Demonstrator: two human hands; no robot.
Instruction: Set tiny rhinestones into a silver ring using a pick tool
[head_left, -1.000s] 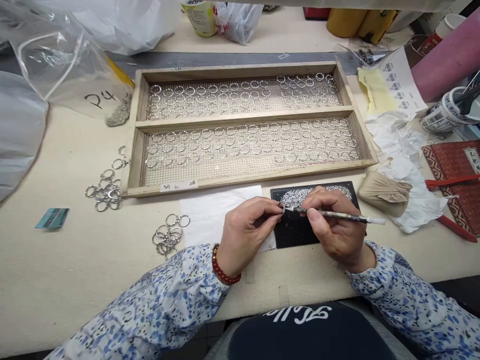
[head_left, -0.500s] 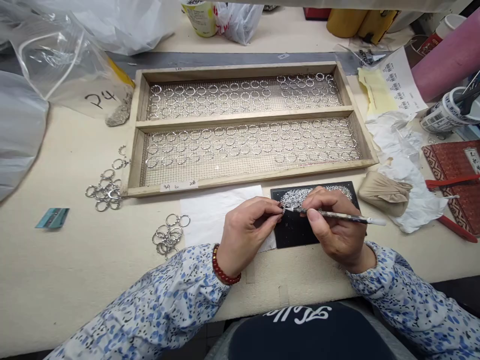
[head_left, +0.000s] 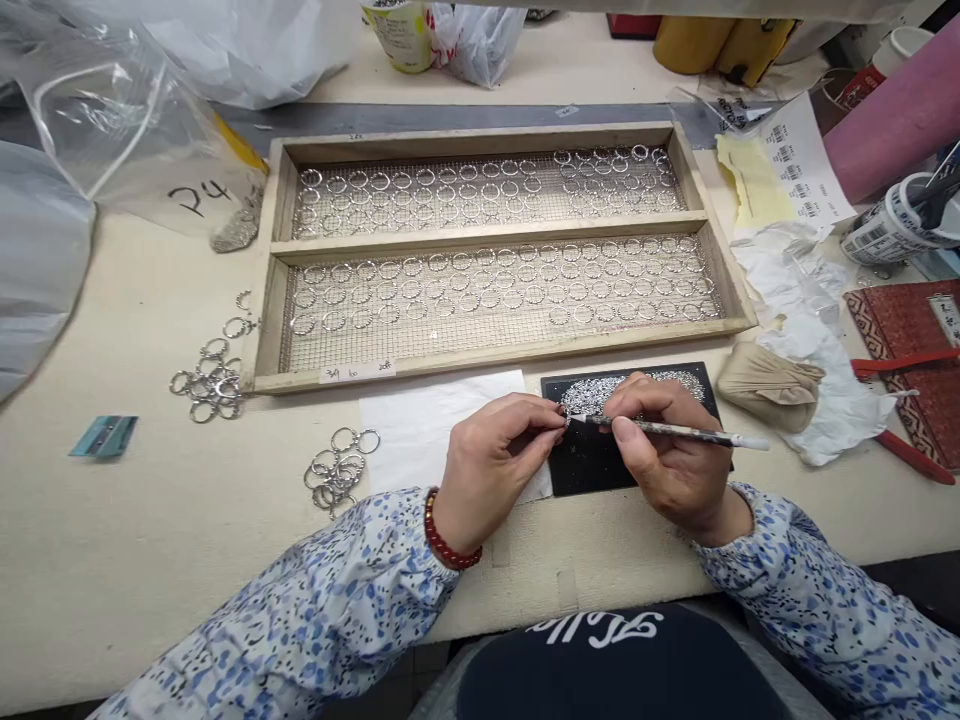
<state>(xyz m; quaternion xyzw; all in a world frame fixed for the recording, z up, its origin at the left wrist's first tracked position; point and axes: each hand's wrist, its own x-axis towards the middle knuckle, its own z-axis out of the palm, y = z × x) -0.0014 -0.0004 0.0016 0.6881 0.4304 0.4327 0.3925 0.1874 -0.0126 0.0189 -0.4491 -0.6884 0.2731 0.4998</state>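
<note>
My left hand (head_left: 495, 450) pinches a small silver ring (head_left: 567, 416) between thumb and fingertips; most of the ring is hidden. In my right hand (head_left: 671, 450) is a slim pencil-like picking tool (head_left: 697, 433) with a patterned shaft and a white end. Its pale tip touches or nearly touches the ring. Both hands are over a black tray (head_left: 600, 465) that carries a spread of tiny sparkling stones (head_left: 592, 392). White tissue paper (head_left: 412, 430) lies under and beside my left hand. Left of the paper sits a loose pile of silver rings (head_left: 334, 475).
Behind my hands stands a wooden frame (head_left: 487, 233) with mesh and rows of rings. More rings (head_left: 214, 385) lie at its left corner, near a teal card (head_left: 105, 437). To the right are a beige cloth bundle (head_left: 772, 388), crumpled tissue (head_left: 840, 400) and red-handled pliers (head_left: 915, 458).
Almost nothing differs. The tool's white end has shifted very slightly left, while both hands keep their places over the tray.
</note>
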